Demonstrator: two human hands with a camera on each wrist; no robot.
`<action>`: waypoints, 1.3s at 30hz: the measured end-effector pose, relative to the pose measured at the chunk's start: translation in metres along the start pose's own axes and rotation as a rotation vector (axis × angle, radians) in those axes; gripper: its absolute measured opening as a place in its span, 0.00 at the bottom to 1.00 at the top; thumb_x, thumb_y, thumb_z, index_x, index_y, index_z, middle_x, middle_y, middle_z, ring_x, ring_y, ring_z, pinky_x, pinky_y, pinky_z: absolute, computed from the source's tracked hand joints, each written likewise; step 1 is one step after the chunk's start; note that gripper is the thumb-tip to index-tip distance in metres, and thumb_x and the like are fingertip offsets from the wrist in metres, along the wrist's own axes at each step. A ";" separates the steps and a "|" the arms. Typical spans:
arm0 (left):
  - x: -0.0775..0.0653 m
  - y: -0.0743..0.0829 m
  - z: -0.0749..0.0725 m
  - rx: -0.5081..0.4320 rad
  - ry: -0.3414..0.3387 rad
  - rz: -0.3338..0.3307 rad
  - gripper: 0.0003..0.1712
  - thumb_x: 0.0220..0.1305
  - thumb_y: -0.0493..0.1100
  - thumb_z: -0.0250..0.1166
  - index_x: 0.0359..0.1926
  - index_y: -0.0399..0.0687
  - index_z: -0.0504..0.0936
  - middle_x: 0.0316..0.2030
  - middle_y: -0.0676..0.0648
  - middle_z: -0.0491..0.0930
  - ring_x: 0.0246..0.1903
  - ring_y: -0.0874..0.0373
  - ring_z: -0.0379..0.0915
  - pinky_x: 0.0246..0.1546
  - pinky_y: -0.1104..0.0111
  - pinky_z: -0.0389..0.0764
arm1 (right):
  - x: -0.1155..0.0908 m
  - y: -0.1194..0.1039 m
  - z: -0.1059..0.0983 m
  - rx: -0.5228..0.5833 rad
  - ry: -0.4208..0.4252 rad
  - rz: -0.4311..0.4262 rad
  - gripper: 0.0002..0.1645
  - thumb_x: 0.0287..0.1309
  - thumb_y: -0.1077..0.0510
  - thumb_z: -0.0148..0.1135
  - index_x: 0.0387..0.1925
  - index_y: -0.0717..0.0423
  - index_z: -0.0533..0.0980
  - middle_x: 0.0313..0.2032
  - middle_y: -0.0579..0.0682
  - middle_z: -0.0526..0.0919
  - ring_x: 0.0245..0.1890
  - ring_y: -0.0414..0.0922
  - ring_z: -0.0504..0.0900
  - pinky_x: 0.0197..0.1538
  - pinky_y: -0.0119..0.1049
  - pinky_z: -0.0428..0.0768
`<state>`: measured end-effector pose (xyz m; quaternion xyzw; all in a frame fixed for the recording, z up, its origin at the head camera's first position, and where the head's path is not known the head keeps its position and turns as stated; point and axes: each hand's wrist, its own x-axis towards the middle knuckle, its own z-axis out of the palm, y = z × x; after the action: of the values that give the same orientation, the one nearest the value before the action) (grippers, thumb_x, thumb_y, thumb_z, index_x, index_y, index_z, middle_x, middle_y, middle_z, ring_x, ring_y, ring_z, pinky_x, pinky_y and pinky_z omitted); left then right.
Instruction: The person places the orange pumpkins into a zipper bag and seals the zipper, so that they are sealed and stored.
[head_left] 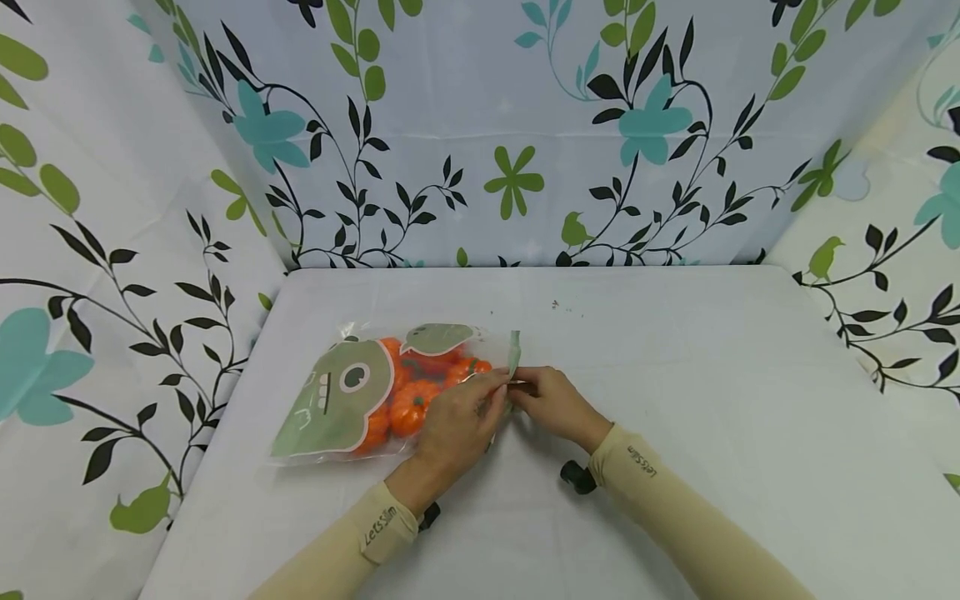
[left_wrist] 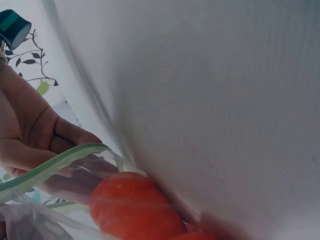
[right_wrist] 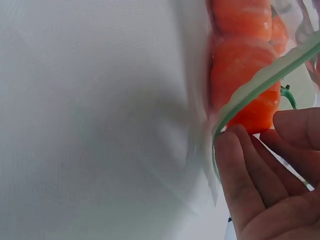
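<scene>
A clear zip bag [head_left: 322, 417] printed with a green cartoon face lies on the white table, filled with several small orange pumpkins [head_left: 411, 408] with green stems. Its green zip strip [head_left: 514, 348] stands up at the right end. My left hand [head_left: 457, 421] pinches the bag's edge at that strip, its fingertips close to the other hand's. From the right, my right hand [head_left: 558, 406] holds the same edge between thumb and fingers. The right wrist view shows its fingers [right_wrist: 235, 170] right at the green strip, below a pumpkin [right_wrist: 245, 75] seen through the plastic.
The white table [head_left: 712, 375] reaches well to the right of the bag. Patterned curtains with leaves and flowers [head_left: 513, 182] hang behind and at both sides. A dark wrist camera [head_left: 577, 477] sits by the right sleeve.
</scene>
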<state>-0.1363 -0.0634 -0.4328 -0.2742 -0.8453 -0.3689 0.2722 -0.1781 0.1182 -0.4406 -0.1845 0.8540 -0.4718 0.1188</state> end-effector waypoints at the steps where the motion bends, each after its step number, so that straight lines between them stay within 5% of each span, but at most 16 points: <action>1: 0.000 0.000 0.000 -0.003 -0.005 0.000 0.12 0.66 0.36 0.66 0.50 0.40 0.87 0.47 0.44 0.87 0.46 0.52 0.85 0.42 0.61 0.84 | -0.001 0.000 0.000 -0.005 -0.007 -0.002 0.20 0.70 0.59 0.61 0.61 0.60 0.78 0.55 0.52 0.84 0.55 0.48 0.83 0.53 0.43 0.81; 9: 0.000 0.000 -0.004 -0.003 -0.039 0.003 0.14 0.64 0.40 0.69 0.49 0.40 0.87 0.46 0.47 0.88 0.48 0.55 0.84 0.47 0.63 0.83 | -0.020 0.003 -0.010 -0.115 0.070 -0.016 0.24 0.69 0.65 0.57 0.65 0.60 0.75 0.60 0.54 0.81 0.58 0.50 0.81 0.57 0.45 0.80; 15: -0.003 -0.002 -0.008 0.008 -0.068 0.016 0.21 0.59 0.44 0.75 0.52 0.39 0.86 0.47 0.46 0.87 0.49 0.53 0.84 0.50 0.62 0.82 | -0.033 0.002 -0.022 -0.249 0.151 -0.128 0.24 0.69 0.67 0.55 0.65 0.58 0.76 0.62 0.51 0.80 0.62 0.49 0.78 0.61 0.46 0.76; 20: -0.007 -0.003 -0.010 0.006 -0.098 0.026 0.25 0.57 0.46 0.77 0.53 0.39 0.85 0.49 0.46 0.87 0.51 0.54 0.83 0.51 0.63 0.81 | -0.043 0.000 -0.028 -0.436 0.214 -0.257 0.25 0.68 0.68 0.54 0.65 0.56 0.76 0.63 0.48 0.79 0.63 0.48 0.77 0.61 0.47 0.76; 26: -0.005 0.002 -0.009 0.019 -0.144 0.017 0.28 0.57 0.52 0.77 0.54 0.41 0.85 0.53 0.45 0.85 0.54 0.52 0.82 0.53 0.61 0.80 | -0.055 0.003 -0.034 -0.596 0.307 -0.459 0.29 0.61 0.70 0.59 0.64 0.56 0.77 0.64 0.48 0.79 0.58 0.47 0.81 0.45 0.39 0.82; 32: -0.005 0.005 -0.009 0.028 -0.174 -0.005 0.35 0.61 0.61 0.71 0.60 0.42 0.81 0.56 0.47 0.83 0.57 0.53 0.79 0.56 0.60 0.78 | -0.061 0.001 -0.041 -0.586 0.409 -0.667 0.33 0.54 0.73 0.53 0.62 0.59 0.78 0.62 0.50 0.80 0.57 0.50 0.81 0.48 0.41 0.82; 39: -0.003 -0.004 -0.028 -0.047 -0.158 0.109 0.44 0.58 0.63 0.71 0.68 0.43 0.73 0.62 0.47 0.78 0.61 0.53 0.74 0.60 0.57 0.75 | -0.060 -0.008 -0.046 -0.573 0.521 -0.881 0.27 0.61 0.67 0.46 0.58 0.63 0.80 0.57 0.54 0.83 0.51 0.52 0.84 0.51 0.40 0.82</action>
<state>-0.1296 -0.0879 -0.4208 -0.3544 -0.8391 -0.3503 0.2180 -0.1399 0.1749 -0.4076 -0.4249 0.7913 -0.2567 -0.3569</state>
